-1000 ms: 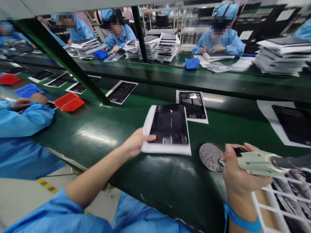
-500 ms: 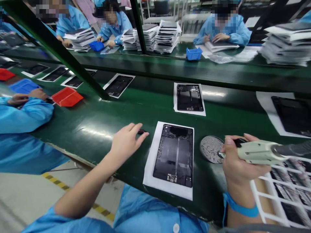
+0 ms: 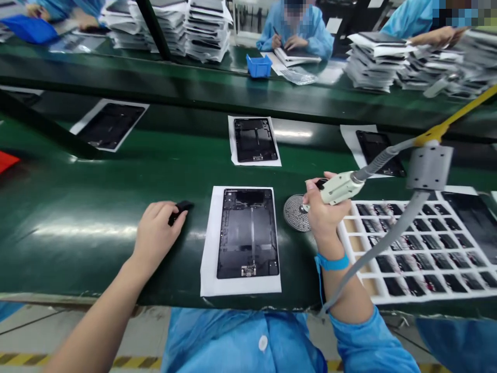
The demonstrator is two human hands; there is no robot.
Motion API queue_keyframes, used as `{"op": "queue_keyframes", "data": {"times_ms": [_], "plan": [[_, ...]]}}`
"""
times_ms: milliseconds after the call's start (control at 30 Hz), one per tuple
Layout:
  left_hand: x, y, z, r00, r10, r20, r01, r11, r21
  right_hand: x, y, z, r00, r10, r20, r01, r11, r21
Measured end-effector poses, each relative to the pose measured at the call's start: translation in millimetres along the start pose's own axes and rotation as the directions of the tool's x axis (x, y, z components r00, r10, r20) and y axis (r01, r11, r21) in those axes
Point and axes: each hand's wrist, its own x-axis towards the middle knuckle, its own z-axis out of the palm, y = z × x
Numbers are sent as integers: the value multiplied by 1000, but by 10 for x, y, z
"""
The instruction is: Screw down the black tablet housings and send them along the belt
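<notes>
My left hand (image 3: 157,225) is closed on a small black part (image 3: 181,209) just above the green bench, left of the tablet. Most of the part's shape is hidden by the fingers. My right hand (image 3: 325,217) grips a pale electric screwdriver (image 3: 341,187) with a grey cable at its back end. Its front end points at a round, dimpled metal plate (image 3: 295,213); whether the tip touches it I cannot tell. Between the hands, an opened black tablet housing (image 3: 236,235) lies on a sheet of white paper (image 3: 209,264), inner side up.
At the right stands a white compartment tray (image 3: 430,299) full of small dark parts. A grey cable (image 3: 382,246) hangs across it. Further tablet housings (image 3: 246,147) lie on paper behind. A green post (image 3: 50,129) slants at the left. Co-workers (image 3: 297,31) sit opposite among paper stacks (image 3: 207,31).
The view has swung right, bringing the whole parts tray and cable into sight. My left hand still holds the black part, now showing more of it. The screwdriver stays over the metal plate.
</notes>
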Motion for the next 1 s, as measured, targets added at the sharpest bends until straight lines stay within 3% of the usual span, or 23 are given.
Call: {"op": "queue_keyframes", "data": {"times_ms": [333,500,700,1000], "plan": [[159,55,11,998,36,42,-37,999,26,-84,33,33,999,35,16,-35,999,-32],[278,95,87,986,86,143,-83,996,-25,-72,41,29,999,35,5,-35,999,-41],[197,72,9,998,11,54,-5,993,-115,-78,41,38,999,41,15,-41,999,-14],[90,41,-25,1000,-5,10,6,997,-78,-81,24,44,999,47,13,-47,999,24]]}}
